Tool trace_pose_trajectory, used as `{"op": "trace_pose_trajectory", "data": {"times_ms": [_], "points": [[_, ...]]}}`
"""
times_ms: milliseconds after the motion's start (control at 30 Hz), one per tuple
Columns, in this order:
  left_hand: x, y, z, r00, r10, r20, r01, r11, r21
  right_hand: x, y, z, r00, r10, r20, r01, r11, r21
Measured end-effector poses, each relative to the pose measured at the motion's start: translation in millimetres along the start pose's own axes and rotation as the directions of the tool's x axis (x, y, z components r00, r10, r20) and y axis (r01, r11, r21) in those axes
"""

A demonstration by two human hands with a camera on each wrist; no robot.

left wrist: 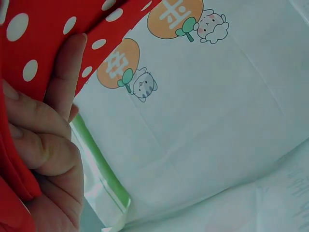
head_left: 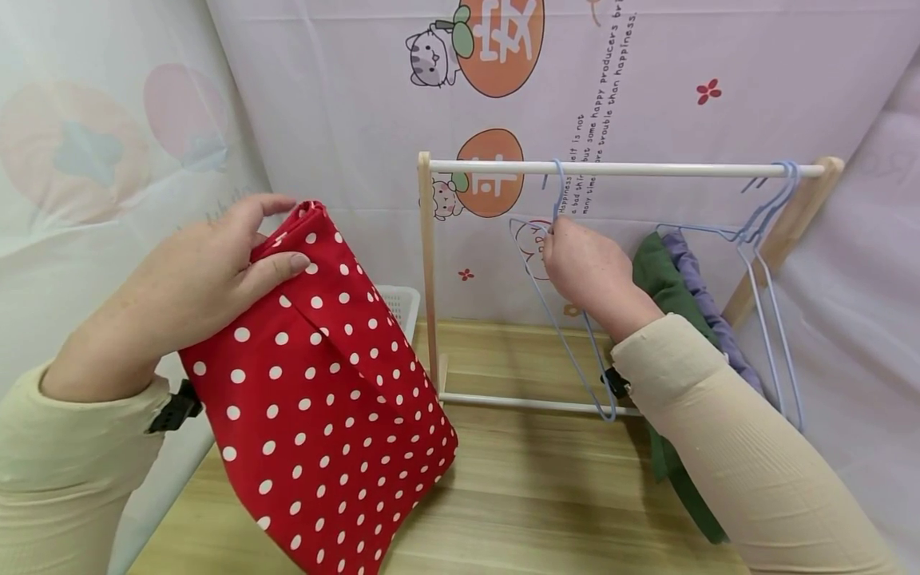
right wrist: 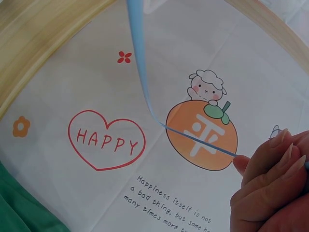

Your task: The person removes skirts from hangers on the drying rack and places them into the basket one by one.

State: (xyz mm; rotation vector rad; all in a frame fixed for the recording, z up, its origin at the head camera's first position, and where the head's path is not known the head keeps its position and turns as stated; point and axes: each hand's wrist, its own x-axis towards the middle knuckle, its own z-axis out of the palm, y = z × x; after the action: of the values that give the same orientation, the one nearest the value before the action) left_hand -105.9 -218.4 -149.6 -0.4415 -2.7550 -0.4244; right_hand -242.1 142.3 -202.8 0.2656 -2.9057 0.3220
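My left hand [head_left: 216,275] holds a red cloth with white dots [head_left: 338,383] by its gathered upper edge, thumb on the near face. The cloth, its kind not shown, hangs in folds down over the table. In the left wrist view, the fingers [left wrist: 41,150] lie between layers of the red fabric. My right hand [head_left: 589,267] grips a light blue hanger [head_left: 560,188] just below its hook, at the rack's white top rod [head_left: 647,169]. Nothing hangs on this hanger. The right wrist view shows the thin hanger arm [right wrist: 137,53] running into the curled fingers [right wrist: 260,188].
More blue hangers [head_left: 793,180] sit at the rod's right end. Green fabric [head_left: 668,279] and purple fabric [head_left: 693,275] hang below them. The rack's wooden left post [head_left: 429,271] stands beside a white basket [head_left: 406,307]. Below is a wood-grain table [head_left: 517,495]; a printed sheet [head_left: 345,96] covers the wall.
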Motion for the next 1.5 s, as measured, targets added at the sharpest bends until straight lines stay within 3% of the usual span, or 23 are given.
{"op": "trace_pose_trajectory", "data": {"times_ms": [100,267,333,433,567,933,1100,1233,1367,1500], "points": [[-0.5,2.8,0.7,1.0,0.011,-0.027,-0.01,0.999,0.039,0,0,0,1.0,-0.011,-0.014,0.01,1.0,-0.004],[-2.8,5.5,2.3,0.989,0.103,-0.104,-0.086,0.984,0.158,0,1,0,0.999,-0.024,-0.028,0.024,1.0,-0.012],[-3.9,6.1,2.9,0.978,0.157,-0.139,-0.125,0.969,0.212,0,1,0,0.999,-0.024,-0.028,0.023,1.0,-0.012],[-4.8,7.1,4.5,0.948,0.242,-0.208,-0.176,0.939,0.295,-1,2,-1,1.0,-0.019,-0.024,0.019,1.0,-0.008],[-5.0,7.6,7.1,0.913,0.295,-0.282,-0.183,0.913,0.364,-1,2,-1,0.999,-0.016,-0.03,0.016,1.0,-0.003],[-2.5,5.5,11.0,0.873,0.359,-0.33,-0.207,0.885,0.417,-2,2,-2,1.0,-0.008,-0.019,0.008,1.0,0.0],[-1.6,5.2,8.4,0.87,0.363,-0.333,-0.204,0.881,0.427,-1,3,-2,1.0,-0.011,-0.02,0.011,1.0,-0.003],[-1.8,6.8,5.3,0.896,0.332,-0.294,-0.2,0.894,0.4,-2,3,-2,1.0,-0.014,-0.016,0.015,1.0,0.004],[-1.4,7.1,4.4,0.908,0.327,-0.262,-0.223,0.906,0.36,-2,3,-2,1.0,-0.011,-0.008,0.011,1.0,0.009],[-1.6,6.4,4.2,0.896,0.366,-0.252,-0.273,0.901,0.338,-3,3,-3,1.0,-0.004,-0.002,0.004,1.0,0.014]]}}
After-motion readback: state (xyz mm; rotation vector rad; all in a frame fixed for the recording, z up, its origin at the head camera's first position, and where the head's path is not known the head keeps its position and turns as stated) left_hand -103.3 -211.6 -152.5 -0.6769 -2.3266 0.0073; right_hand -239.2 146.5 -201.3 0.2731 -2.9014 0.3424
